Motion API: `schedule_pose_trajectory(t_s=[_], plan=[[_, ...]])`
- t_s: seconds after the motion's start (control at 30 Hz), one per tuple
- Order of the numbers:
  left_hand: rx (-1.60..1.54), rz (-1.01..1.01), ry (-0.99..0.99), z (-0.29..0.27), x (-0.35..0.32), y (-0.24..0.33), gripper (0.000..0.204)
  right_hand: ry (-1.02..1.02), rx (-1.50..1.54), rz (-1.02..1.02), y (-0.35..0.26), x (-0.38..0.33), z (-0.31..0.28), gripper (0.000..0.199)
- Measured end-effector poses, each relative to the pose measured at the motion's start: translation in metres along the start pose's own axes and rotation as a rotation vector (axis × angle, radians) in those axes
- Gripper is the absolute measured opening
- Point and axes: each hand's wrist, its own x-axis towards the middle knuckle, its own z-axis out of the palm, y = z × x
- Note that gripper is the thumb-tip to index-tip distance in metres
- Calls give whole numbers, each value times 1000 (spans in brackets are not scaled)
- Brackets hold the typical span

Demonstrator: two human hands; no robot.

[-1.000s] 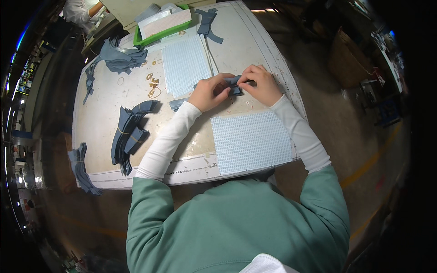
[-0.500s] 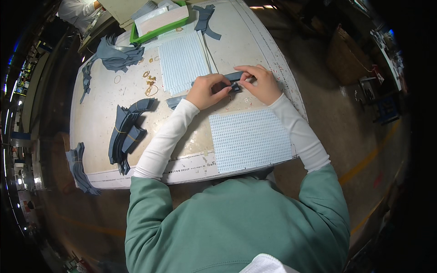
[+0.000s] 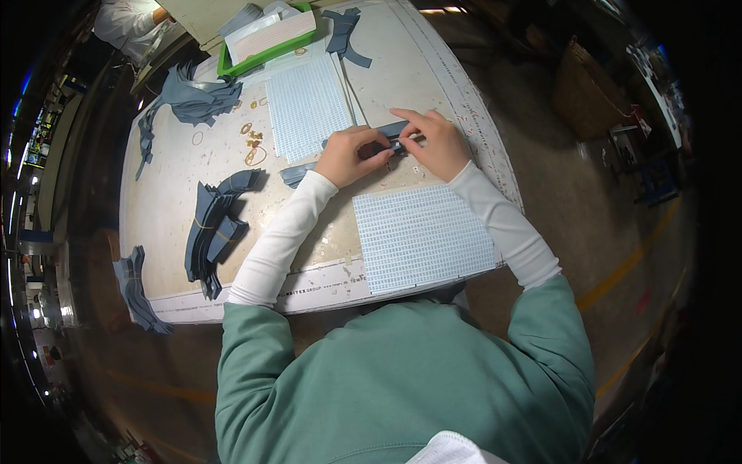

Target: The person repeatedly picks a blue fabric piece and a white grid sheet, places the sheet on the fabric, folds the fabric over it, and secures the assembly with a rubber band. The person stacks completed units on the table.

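Between my hands lies a stack of narrow blue-grey fabric pieces (image 3: pixel 388 132), partly hidden by my fingers. My left hand (image 3: pixel 348 158) is closed on the near edge of this stack, thumb against fingers. At the stack's right end my right hand (image 3: pixel 439 145) pinches with thumb and fingertips while its index finger stretches out above. What sits in that pinch is too small to tell. Beside my left wrist rests another blue-grey fabric bundle (image 3: pixel 295 175). A sheet of small printed labels (image 3: pixel 425 236) lies near my right forearm, and more label sheets (image 3: pixel 308 104) lie beyond my left hand.
Bundled fabric pieces (image 3: pixel 207 232) lie at the left, with another bundle (image 3: pixel 137 290) over the table's edge. Farther off are a loose fabric pile (image 3: pixel 197 97), rubber bands (image 3: pixel 253 139), a green tray (image 3: pixel 267 56) and more fabric (image 3: pixel 342 37). A person's white sleeve (image 3: pixel 124 27) shows far left.
My right hand has shifted slightly left along the fabric stack, its fingertips closer to my left hand. The left hand keeps its hold; the whole view has moved slightly.
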Motion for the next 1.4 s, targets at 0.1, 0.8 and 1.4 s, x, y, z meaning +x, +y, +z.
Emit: schedule_pose_trajectory(t_s=[0.1, 0.8, 1.4], plan=[[-53, -82, 44, 1, -1, 1, 22, -54, 262, 147, 2, 1, 0, 52], [66, 80, 43, 4, -1, -1, 20, -77, 344, 44, -5, 0, 4, 71], [-43, -55, 3, -1, 0, 0, 22, -41, 381, 55, 3, 3, -3, 61]])
